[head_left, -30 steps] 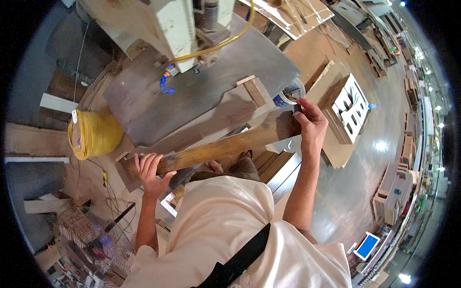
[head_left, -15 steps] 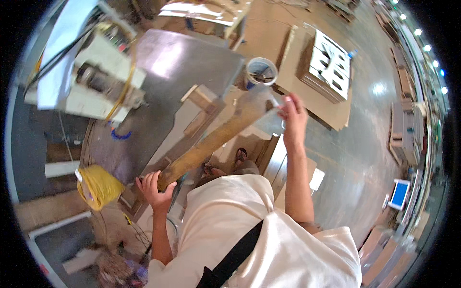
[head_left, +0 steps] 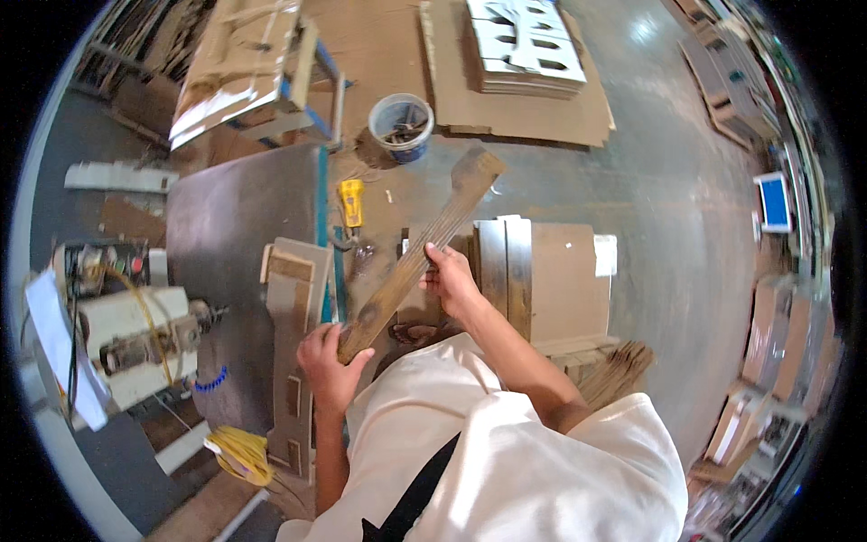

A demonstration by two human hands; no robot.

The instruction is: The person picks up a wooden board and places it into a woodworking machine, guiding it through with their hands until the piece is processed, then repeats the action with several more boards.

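Note:
A long brown wooden piece (head_left: 400, 283) with a wider, shaped far end slants across in front of me, raised off the table. My left hand (head_left: 332, 363) is closed around its near end, the thumb on one side and the fingers on the other. My right hand (head_left: 449, 280) grips it about midway along its right edge, thumb on top and fingers beneath. Left of the piece, a flat wooden jig (head_left: 287, 348) with attached blocks lies along the edge of the grey metal table (head_left: 230, 221). The underside of the piece is hidden.
A machine with a spindle (head_left: 149, 341) stands at the left, near a yellow bundle (head_left: 240, 454). Ahead are a bucket of scraps (head_left: 401, 126), a yellow tool (head_left: 351, 202) and stacked white cut-out panels (head_left: 528, 45) on cardboard. Dark wooden pieces (head_left: 506, 271) are stacked to my right.
My view and body have turned to the right. My right hand has gone from the far end of the wooden piece to its middle; the left still holds the near end.

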